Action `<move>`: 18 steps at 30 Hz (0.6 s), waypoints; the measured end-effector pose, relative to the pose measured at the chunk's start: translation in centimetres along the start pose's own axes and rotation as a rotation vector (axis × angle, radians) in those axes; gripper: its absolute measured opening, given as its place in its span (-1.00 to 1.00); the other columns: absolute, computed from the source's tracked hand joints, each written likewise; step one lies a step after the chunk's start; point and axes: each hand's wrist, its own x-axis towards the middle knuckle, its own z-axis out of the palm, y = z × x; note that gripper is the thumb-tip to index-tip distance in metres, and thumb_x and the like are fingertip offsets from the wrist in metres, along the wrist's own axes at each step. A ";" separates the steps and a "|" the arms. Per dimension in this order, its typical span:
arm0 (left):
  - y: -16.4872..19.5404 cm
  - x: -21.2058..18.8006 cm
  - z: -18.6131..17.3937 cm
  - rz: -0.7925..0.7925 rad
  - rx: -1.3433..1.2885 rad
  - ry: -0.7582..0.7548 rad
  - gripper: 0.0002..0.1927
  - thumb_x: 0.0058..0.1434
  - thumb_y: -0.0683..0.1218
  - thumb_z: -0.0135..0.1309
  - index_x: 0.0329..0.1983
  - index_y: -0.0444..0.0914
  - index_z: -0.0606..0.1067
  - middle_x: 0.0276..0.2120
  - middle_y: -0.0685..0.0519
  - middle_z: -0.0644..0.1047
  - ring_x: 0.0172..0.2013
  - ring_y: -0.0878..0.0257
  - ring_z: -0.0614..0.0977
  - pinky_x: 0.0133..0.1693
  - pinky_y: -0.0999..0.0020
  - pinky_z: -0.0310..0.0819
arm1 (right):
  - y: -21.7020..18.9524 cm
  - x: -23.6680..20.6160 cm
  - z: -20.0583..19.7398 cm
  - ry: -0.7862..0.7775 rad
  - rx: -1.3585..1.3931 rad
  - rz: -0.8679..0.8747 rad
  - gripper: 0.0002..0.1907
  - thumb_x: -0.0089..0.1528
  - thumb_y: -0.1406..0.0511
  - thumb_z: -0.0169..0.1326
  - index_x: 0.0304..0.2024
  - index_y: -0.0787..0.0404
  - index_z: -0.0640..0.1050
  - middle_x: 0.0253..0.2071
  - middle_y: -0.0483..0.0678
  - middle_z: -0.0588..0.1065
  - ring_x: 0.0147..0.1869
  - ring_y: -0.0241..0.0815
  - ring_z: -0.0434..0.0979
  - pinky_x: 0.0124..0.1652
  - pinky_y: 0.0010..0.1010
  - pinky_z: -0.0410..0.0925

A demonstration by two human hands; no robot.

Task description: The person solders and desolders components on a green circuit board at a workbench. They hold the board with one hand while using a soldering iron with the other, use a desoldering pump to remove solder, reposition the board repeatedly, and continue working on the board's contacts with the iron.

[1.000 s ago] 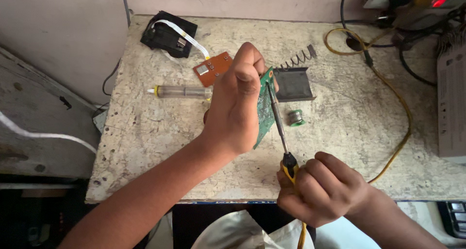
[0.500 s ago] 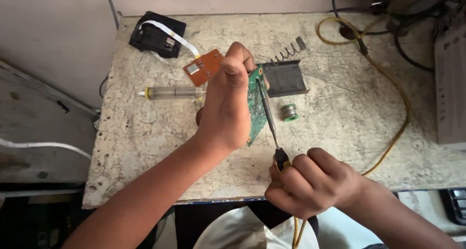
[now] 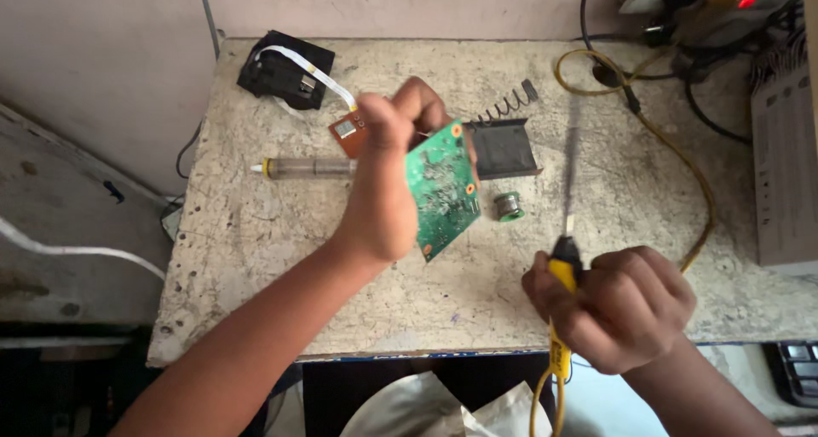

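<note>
A green circuit board was held up above the table by the left hand, the fingers being closed over its upper edge so that the board hung tilted, its long axis running from upper right down to lower left and its soldered face turned toward the right. A soldering iron was gripped by the right hand, all the fingers being wrapped tightly round the yellow handle, with the shaft pointed almost straight up and away from the body; the shaft was blurred, so the exact place of the tip could not be made out. The iron was kept well apart from the board, to the right of it, with bare table seen between the two. The board therefore lay up and to the left of the iron's tip, and the right hand was the nearer of the two to the iron's working end, while only the left was in contact with the board.

Just beyond the board, a dark metal stand with a coiled spring was set on the table, and a small spool of solder was seen beside it. A syringe lay to the left, partly hidden by the left hand. A yellow cord was trailed across the right side of the table.
</note>
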 end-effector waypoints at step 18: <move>3.1 -0.4 0.4 0.007 -0.203 -0.186 -0.16 0.21 0.66 -0.45 -0.19 -0.21 0.12 -0.31 -0.15 0.44 -0.35 0.19 0.54 -0.25 0.26 0.56 | 5.9 -12.1 1.0 0.536 1.637 1.040 -0.80 0.35 0.14 0.14 -0.10 0.04 0.45 -0.32 -0.11 0.46 -0.37 -0.29 0.38 -0.45 -0.51 0.27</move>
